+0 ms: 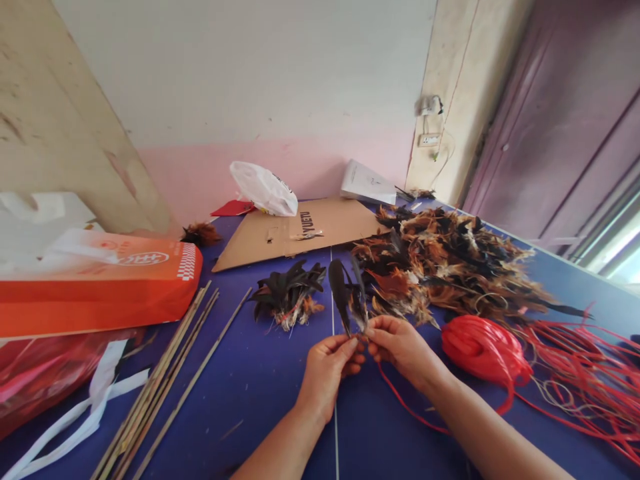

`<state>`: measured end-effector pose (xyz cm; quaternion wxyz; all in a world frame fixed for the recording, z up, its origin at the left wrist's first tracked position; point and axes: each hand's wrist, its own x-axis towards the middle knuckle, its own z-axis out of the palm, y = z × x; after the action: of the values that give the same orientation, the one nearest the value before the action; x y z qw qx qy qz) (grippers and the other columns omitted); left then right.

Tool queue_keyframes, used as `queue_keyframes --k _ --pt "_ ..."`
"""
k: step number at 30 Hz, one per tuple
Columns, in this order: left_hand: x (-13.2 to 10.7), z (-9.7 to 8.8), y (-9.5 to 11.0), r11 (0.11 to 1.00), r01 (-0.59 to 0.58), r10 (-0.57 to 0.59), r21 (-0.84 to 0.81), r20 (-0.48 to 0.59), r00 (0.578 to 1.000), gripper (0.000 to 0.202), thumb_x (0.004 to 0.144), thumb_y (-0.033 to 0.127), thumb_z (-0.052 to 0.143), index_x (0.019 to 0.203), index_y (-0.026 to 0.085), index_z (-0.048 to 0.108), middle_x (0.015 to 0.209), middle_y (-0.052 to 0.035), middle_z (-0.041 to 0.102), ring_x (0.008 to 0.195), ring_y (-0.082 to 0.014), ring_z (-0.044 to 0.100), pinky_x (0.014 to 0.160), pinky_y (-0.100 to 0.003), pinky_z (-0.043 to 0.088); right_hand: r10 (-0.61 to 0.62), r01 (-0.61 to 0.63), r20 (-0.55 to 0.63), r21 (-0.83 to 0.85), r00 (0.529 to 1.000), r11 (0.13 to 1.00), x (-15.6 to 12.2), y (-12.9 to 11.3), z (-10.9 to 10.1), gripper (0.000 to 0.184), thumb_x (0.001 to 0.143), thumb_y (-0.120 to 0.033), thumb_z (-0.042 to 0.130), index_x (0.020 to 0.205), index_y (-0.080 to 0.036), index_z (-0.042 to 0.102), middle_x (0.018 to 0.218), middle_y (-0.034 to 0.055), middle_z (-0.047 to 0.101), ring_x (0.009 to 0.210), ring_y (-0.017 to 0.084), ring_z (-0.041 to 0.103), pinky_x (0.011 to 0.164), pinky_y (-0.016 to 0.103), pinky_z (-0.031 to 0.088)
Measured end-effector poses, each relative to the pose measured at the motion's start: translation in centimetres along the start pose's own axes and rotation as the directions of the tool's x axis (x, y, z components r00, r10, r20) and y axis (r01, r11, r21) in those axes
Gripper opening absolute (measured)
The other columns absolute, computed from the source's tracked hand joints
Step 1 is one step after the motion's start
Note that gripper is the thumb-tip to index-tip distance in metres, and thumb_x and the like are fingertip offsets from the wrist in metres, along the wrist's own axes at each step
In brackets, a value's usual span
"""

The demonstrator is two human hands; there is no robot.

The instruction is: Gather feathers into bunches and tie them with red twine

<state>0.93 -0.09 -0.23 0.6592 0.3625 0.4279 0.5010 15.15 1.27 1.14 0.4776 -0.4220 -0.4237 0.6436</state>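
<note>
Dark feathers (340,291) stand upright between my two hands, their quill ends pinched low down. My left hand (333,363) is closed on the base of them with thumb and forefinger. Close against it, my right hand (395,343) pinches the feathers at their right side. A thin strand of red plastic twine (400,400) trails from beneath my right hand across the table. Left of my hands lies a small bunch of black feathers (289,293). Behind my right hand spreads a big heap of brown and black feathers (440,260).
A ball of red twine (483,353) and loose red strands (585,380) lie at the right on the blue table (250,413). Thin sticks (165,380) and an orange bag (95,300) are at the left. Flattened cardboard (330,223) and a white plastic bag (263,189) lie at the back.
</note>
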Motion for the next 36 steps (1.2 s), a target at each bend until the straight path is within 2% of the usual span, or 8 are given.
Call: queue_keyframes --k 5,8,12,25,31,36 --pt "-0.1 0.0 0.1 0.998 0.044 -0.044 -0.052 0.003 0.999 0.02 0.065 0.027 0.068 0.076 0.01 0.066 0.069 -0.0071 0.067 0.055 -0.0082 0.059 0.048 -0.014 0.046 0.027 -0.027 -0.007 -0.041 1.0 0.999 -0.2 0.3 0.7 0.023 0.064 -0.029 0.066 0.073 -0.013 0.053 0.054 -0.0012 0.058 0.046 0.007 0.052 0.046 0.018 0.039" --pt "-0.2 0.1 0.1 0.996 0.073 -0.073 -0.06 0.0 0.997 0.023 0.065 0.028 0.068 0.078 0.011 0.067 0.075 -0.0086 0.068 0.057 -0.0092 0.06 0.047 -0.014 0.046 0.004 -0.012 -0.064 -0.114 0.998 0.993 -0.3 0.2 0.7 0.021 0.064 -0.03 0.065 0.07 -0.012 0.055 0.054 -0.0016 0.057 0.042 0.005 0.045 0.041 0.017 0.033" --pt "-0.3 0.2 0.2 0.995 0.095 -0.095 -0.03 0.009 0.995 0.023 0.065 0.027 0.068 0.081 0.01 0.067 0.074 -0.0084 0.068 0.059 -0.0104 0.062 0.046 -0.014 0.046 -0.013 0.005 -0.055 -0.151 0.998 0.989 -0.5 0.1 0.9 0.02 0.065 -0.031 0.063 0.067 -0.012 0.056 0.053 -0.002 0.054 0.04 0.003 0.037 0.038 0.017 0.026" --pt "-0.1 0.1 -0.2 0.997 0.038 -0.042 -0.063 -0.061 0.997 0.018 0.062 0.023 0.07 0.074 0.011 0.065 0.062 -0.0044 0.065 0.053 -0.0093 0.058 0.046 -0.016 0.045 -0.061 0.029 -0.082 -0.347 0.995 0.937 -0.7 0.1 1.3 0.016 0.065 -0.027 0.06 0.068 -0.011 0.059 0.052 -0.0021 0.053 0.044 0.006 0.042 0.042 0.02 0.032" --pt "-0.2 0.2 0.1 0.999 0.006 -0.009 -0.043 -0.075 0.997 0.02 0.062 0.024 0.07 0.074 0.01 0.064 0.062 -0.0034 0.062 0.052 -0.0081 0.056 0.046 -0.016 0.044 -0.061 0.025 -0.115 -0.292 0.992 0.956 -0.6 0.5 1.6 0.018 0.066 -0.029 0.06 0.069 -0.013 0.053 0.05 -0.0039 0.051 0.043 0.007 0.043 0.043 0.02 0.035" --pt "-0.5 0.4 0.1 0.999 -0.032 0.032 0.011 -0.017 0.999 0.021 0.064 0.027 0.068 0.075 0.01 0.064 0.062 -0.0029 0.06 0.052 -0.0073 0.053 0.045 -0.016 0.042 -0.043 0.039 -0.039 -0.104 0.998 0.994 -0.6 0.6 1.3 0.022 0.064 -0.03 0.064 0.075 -0.013 0.054 0.056 -0.0032 0.055 0.042 0.005 0.042 0.043 0.019 0.032"
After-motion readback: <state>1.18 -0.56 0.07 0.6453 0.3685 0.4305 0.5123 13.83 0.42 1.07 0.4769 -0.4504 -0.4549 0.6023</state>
